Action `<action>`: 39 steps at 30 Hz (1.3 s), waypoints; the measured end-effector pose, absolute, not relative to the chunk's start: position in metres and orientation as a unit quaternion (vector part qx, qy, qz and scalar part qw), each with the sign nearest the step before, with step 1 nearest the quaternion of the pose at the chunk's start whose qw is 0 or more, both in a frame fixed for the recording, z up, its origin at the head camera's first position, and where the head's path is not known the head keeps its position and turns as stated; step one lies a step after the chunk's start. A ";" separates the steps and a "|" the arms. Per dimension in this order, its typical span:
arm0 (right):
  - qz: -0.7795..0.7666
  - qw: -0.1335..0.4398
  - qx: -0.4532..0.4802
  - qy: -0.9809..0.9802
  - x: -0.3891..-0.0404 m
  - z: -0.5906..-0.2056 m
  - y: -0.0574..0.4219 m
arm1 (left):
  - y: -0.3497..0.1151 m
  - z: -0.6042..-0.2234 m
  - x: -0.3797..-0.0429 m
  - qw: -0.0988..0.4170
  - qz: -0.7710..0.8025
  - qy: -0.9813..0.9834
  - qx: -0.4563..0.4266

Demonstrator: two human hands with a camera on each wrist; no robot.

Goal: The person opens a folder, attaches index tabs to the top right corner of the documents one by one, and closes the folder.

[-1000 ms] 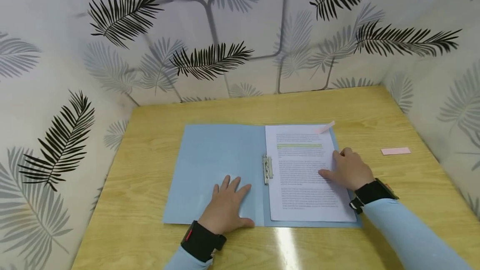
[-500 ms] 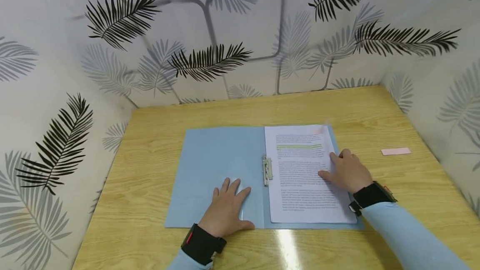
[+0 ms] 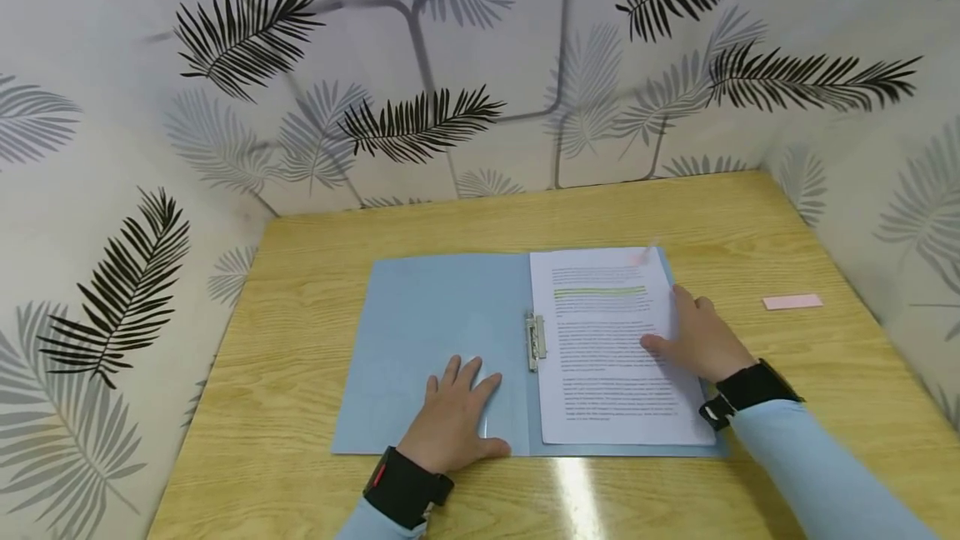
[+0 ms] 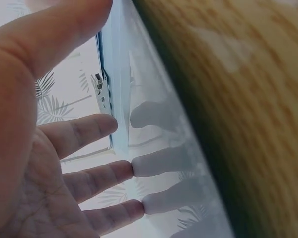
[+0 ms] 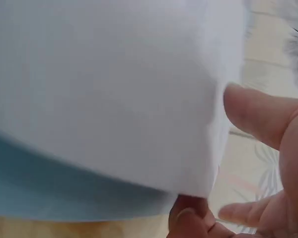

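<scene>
Looking down on a table [image 3: 277,315], showing a glossy yellowish wood grain and catching a pale streak of reflected light [image 3: 576,494] near the front edge of the view. Seeing an open light-blue folder [image 3: 442,307] lying on that surface around the middle, spreading its two covers to left and right. Also finding a small pink strip [image 3: 792,302] lying well apart, off to the right of the folder, stretching sideways on the bare wood.
</scene>
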State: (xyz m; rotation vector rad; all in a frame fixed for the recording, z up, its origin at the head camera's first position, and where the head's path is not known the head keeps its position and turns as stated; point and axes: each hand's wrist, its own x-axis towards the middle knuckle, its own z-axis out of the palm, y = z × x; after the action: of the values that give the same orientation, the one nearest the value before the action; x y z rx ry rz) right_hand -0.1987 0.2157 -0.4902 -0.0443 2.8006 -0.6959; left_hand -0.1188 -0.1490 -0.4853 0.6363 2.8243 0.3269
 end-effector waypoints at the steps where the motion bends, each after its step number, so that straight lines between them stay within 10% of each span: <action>1: -0.259 0.131 -0.017 0.957 -0.200 -0.488 0.220 | -0.149 -0.486 -0.119 0.113 0.114 0.963 0.217; 17: -0.627 0.272 -0.166 0.711 -0.200 -0.477 0.240 | -0.151 -0.482 -0.117 0.057 0.138 0.965 0.214; 39: -0.311 0.101 -0.333 0.885 -0.193 -0.483 0.114 | -0.188 -0.418 -0.135 -0.192 0.179 0.935 0.237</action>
State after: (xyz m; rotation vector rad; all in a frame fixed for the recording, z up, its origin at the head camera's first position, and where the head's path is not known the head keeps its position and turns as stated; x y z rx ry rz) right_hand -0.1935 0.1138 -0.4831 -0.9835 2.6137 -0.9183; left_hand -0.1354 -0.1880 -0.4183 0.8510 3.3622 0.6449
